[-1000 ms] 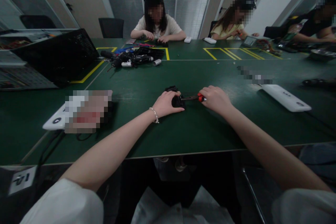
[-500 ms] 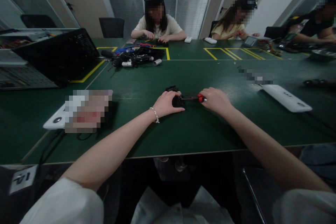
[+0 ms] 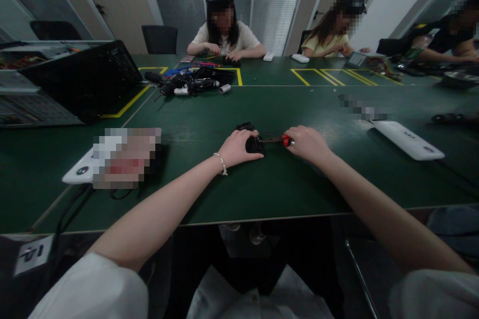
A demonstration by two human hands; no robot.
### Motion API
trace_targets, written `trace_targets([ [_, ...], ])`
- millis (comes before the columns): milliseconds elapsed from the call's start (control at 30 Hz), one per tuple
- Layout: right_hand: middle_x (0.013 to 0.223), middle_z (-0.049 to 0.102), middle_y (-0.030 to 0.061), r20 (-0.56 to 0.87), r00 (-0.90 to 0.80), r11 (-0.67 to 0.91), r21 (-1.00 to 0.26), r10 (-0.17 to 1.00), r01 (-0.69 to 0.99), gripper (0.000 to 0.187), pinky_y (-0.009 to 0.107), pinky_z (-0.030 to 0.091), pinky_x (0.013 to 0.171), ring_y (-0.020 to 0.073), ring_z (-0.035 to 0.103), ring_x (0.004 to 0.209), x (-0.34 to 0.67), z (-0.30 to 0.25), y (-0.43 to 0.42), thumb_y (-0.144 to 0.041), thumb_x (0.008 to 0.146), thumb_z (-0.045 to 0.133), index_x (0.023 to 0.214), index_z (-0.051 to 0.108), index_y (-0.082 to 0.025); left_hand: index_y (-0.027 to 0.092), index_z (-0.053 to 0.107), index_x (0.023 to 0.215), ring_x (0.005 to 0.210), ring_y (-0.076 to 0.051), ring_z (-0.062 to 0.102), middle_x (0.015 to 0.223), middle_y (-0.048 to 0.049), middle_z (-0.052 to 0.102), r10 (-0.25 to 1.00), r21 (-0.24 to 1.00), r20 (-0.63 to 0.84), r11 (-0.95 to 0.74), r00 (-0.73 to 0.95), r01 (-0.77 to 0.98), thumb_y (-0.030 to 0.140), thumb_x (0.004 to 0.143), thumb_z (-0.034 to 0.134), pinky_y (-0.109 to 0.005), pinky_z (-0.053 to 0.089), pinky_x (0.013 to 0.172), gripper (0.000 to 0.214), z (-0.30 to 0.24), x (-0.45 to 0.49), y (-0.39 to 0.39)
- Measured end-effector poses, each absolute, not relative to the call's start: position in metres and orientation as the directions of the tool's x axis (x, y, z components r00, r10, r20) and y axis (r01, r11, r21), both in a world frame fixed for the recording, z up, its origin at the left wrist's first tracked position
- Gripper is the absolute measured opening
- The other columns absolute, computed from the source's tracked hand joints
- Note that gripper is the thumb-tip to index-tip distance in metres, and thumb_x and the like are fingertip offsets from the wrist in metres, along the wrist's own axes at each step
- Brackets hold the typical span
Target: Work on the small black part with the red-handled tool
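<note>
My left hand (image 3: pixel 239 148) is closed around a small black device (image 3: pixel 255 145) on the green table, thumb on the near side and fingers over the far side. Dark parts of the device stick out beyond the fingers. In my right hand (image 3: pixel 307 143) are red-handled pliers (image 3: pixel 276 140), held low over the table with the slim metal jaws pointing left. Their tip meets the device's right side; the exact contact is too small to make out.
On the left stand a white power bank (image 3: pixel 80 172) with a blurred item against it and an open computer case (image 3: pixel 78 82). Black tools and cables (image 3: pixel 194 79) lie further back. Another white power bank (image 3: pixel 409 139) is at right. Co-workers sit across the green table (image 3: pixel 209 194).
Both my hands, the device and the pliers stay almost in place. Across the table, a co-worker's hand has shifted slightly.
</note>
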State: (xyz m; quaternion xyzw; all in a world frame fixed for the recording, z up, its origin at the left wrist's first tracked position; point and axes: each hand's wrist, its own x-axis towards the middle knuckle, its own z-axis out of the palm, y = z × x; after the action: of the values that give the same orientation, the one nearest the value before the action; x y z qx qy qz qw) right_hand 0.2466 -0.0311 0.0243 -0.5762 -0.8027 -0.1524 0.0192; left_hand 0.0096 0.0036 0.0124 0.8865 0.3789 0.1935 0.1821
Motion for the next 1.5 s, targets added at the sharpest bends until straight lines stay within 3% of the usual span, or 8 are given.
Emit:
trace_targets([
  [267, 0.087, 0.064, 0.0108, 0.239, -0.399, 0.315, 0.324, 0.885, 0.892, 0.019, 0.032, 0.036, 0.068, 0.0228, 0.053, 0.081, 0.2472, 0.0278, -0.0325, -0.019, 0.076, 0.049, 0.089, 0.063, -0.014, 0.018, 0.056, 0.111, 0.112, -0.030, 0.050, 0.121, -0.0081, 0.059, 0.744, 0.460, 0.223, -0.650, 0.630, 0.605, 0.052, 0.068, 0.070, -0.043, 0.042, 0.094, 0.056, 0.0103, 0.0100, 0.0039],
  [533, 0.088, 0.062, 0.0093, 0.188, -0.344, 0.296, 0.242, 0.920, 0.924, 0.019, 0.030, 0.037, 0.066, 0.0212, 0.054, 0.079, 0.2474, 0.0245, -0.0301, -0.024, 0.078, 0.052, 0.090, 0.063, -0.014, 0.017, 0.056, 0.112, 0.113, -0.029, 0.050, 0.123, -0.0077, 0.058, 0.743, 0.457, 0.210, -0.649, 0.635, 0.608, 0.054, 0.069, 0.068, -0.043, 0.040, 0.097, 0.058, 0.0098, 0.0097, 0.0041],
  [800, 0.092, 0.063, 0.0110, 0.231, -0.389, 0.315, 0.300, 0.892, 0.900, 0.019, 0.032, 0.037, 0.067, 0.0228, 0.053, 0.082, 0.2461, 0.0288, -0.0328, -0.020, 0.076, 0.051, 0.090, 0.062, -0.015, 0.018, 0.056, 0.111, 0.114, -0.030, 0.049, 0.124, -0.0078, 0.057, 0.741, 0.458, 0.206, -0.650, 0.639, 0.606, 0.055, 0.069, 0.067, -0.043, 0.041, 0.097, 0.057, 0.0115, 0.0094, 0.0042],
  [1067, 0.084, 0.065, 0.0084, 0.167, -0.315, 0.279, 0.205, 0.934, 0.938, 0.018, 0.030, 0.037, 0.064, 0.0199, 0.055, 0.076, 0.2443, 0.0273, -0.0316, -0.026, 0.079, 0.049, 0.085, 0.063, -0.016, 0.018, 0.056, 0.111, 0.114, -0.030, 0.049, 0.124, -0.0080, 0.057, 0.745, 0.468, 0.196, -0.643, 0.638, 0.606, 0.053, 0.070, 0.068, -0.043, 0.041, 0.096, 0.056, 0.0138, 0.0090, 0.0028],
  [1367, 0.086, 0.064, 0.0113, 0.243, -0.402, 0.311, 0.339, 0.883, 0.888, 0.019, 0.032, 0.034, 0.066, 0.0226, 0.052, 0.080, 0.2469, 0.0284, -0.0325, -0.020, 0.076, 0.049, 0.088, 0.062, -0.014, 0.017, 0.056, 0.111, 0.115, -0.029, 0.049, 0.127, -0.0080, 0.056, 0.744, 0.465, 0.202, -0.645, 0.636, 0.607, 0.051, 0.069, 0.069, -0.043, 0.040, 0.097, 0.055, 0.0146, 0.0094, 0.0017],
  [1500, 0.085, 0.065, 0.0103, 0.230, -0.377, 0.305, 0.293, 0.897, 0.906, 0.018, 0.032, 0.035, 0.065, 0.0219, 0.053, 0.078, 0.2463, 0.0275, -0.0324, -0.023, 0.078, 0.049, 0.086, 0.063, -0.016, 0.018, 0.057, 0.110, 0.116, -0.030, 0.049, 0.128, -0.0072, 0.056, 0.747, 0.472, 0.188, -0.638, 0.638, 0.608, 0.051, 0.069, 0.069, -0.044, 0.040, 0.098, 0.054, 0.0161, 0.0095, 0.0012],
])
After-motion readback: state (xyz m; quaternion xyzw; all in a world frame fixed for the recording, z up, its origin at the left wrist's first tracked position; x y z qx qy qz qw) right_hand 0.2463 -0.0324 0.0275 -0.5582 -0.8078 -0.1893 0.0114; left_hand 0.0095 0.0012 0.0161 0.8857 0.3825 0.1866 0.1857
